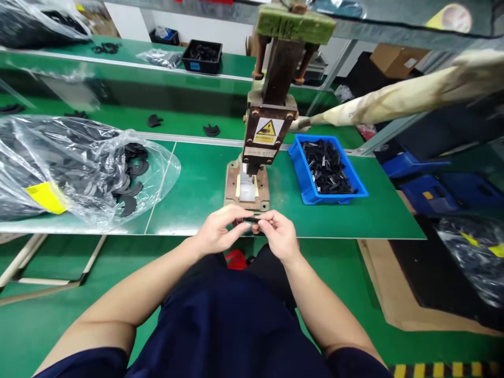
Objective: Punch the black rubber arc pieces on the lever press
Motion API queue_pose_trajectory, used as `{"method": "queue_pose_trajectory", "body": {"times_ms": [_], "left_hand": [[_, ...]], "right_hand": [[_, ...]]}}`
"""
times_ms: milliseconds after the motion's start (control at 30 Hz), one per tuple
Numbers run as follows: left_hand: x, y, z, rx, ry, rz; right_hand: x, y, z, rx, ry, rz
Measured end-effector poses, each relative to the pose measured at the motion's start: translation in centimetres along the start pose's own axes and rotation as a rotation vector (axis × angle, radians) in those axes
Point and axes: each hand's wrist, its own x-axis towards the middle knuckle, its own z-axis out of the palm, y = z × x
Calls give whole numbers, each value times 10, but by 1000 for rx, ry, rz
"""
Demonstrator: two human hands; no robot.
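Note:
Between my two hands is a small black plastic part (251, 219), pinched at both ends near the table's front edge. My left hand (222, 227) grips its left end, thumb and fingers closed. On the other end, my right hand (279, 233) is closed too. Fingers cover much of the part, so its full shape is hidden. Just beyond the hands stands a hand press (271, 79) with a yellow warning label. Its base plate (232, 197) carries a pale metal fixture (247, 188) under the ram.
A blue bin (309, 197) of small black parts sits right of the press. At left, a clear plastic bag (90, 168) spills curved black pieces. A wrapped lever (394, 100) reaches in from the right. Behind runs a green belt (181, 118) with scattered black pieces.

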Motion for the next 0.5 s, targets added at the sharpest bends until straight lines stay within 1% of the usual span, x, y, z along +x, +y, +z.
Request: {"method": "queue_pose_trajectory", "body": {"times_ms": [133, 333, 500], "left_hand": [[-5, 4, 1, 5, 37, -21], [-10, 8, 2, -23, 35, -16], [-13, 9, 0, -9, 25, 4]], "right_hand": [[-4, 1, 4, 32, -36, 17], [-8, 5, 4, 33, -56, 11], [-9, 10, 3, -9, -63, -8]]}}
